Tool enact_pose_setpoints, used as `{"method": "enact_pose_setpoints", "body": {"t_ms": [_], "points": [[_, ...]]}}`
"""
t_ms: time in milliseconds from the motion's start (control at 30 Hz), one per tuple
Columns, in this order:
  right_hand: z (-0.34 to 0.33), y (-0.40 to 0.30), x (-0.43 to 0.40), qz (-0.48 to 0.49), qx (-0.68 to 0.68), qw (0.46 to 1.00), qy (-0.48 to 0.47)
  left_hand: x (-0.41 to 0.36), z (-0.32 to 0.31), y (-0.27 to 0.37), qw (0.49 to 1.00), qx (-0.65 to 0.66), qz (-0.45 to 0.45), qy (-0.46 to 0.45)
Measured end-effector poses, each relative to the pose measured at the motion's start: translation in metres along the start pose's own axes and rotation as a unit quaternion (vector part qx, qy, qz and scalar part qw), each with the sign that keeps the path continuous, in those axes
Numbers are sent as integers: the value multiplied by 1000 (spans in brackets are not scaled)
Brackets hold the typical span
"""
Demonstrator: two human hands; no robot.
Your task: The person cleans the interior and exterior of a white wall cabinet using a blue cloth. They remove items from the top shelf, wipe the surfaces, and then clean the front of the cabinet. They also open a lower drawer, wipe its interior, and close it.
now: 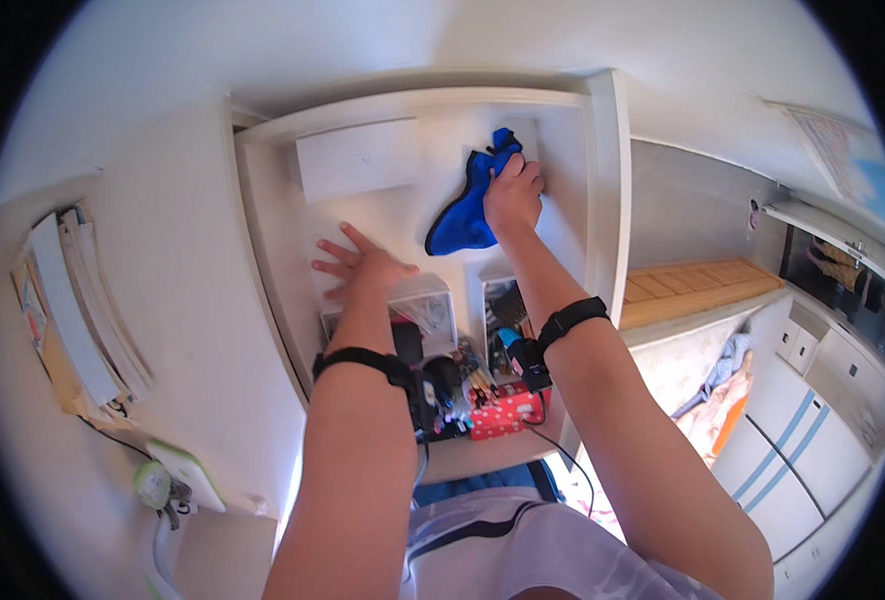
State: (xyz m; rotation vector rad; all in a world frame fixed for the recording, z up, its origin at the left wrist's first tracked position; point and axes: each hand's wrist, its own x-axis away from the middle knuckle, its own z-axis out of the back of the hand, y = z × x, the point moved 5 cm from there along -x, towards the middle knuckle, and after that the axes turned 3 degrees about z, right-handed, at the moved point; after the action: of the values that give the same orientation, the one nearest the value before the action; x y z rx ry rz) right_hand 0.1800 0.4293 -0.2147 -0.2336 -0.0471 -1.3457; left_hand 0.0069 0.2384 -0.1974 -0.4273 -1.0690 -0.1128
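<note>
My right hand [513,196] is closed on a blue cloth [463,214] with black edging. The cloth is bunched at the top and spreads flat over the pale bottom of an open drawer [412,225]. On the left side of the same drawer, my left hand [363,262] rests palm down with its fingers spread, holding nothing. Behind it lies a white box [358,157] against the drawer's far end. Below the left hand is a clear organizer bin [423,311], partly hidden by my forearm.
A second bin [498,300] of small items and a red polka-dot box [506,414] fill the drawer's near end. Both forearms wear black straps with cabled devices. Upright papers [86,307] and a green-and-white lamp [155,484] stand at left. A bed [682,367] is at right.
</note>
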Motion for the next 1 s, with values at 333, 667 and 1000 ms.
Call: {"method": "enact_pose_setpoints", "body": {"t_ms": [333, 667, 1000], "points": [[-4, -54, -18, 194, 91, 977, 1, -5, -6, 0, 1000, 27, -6, -1], [31, -3, 76, 24, -43, 994, -97, -2, -3, 3, 1000, 9, 23, -15], [5, -24, 44, 51, 17, 988, -144, -6, -5, 2, 1000, 9, 12, -9]]}}
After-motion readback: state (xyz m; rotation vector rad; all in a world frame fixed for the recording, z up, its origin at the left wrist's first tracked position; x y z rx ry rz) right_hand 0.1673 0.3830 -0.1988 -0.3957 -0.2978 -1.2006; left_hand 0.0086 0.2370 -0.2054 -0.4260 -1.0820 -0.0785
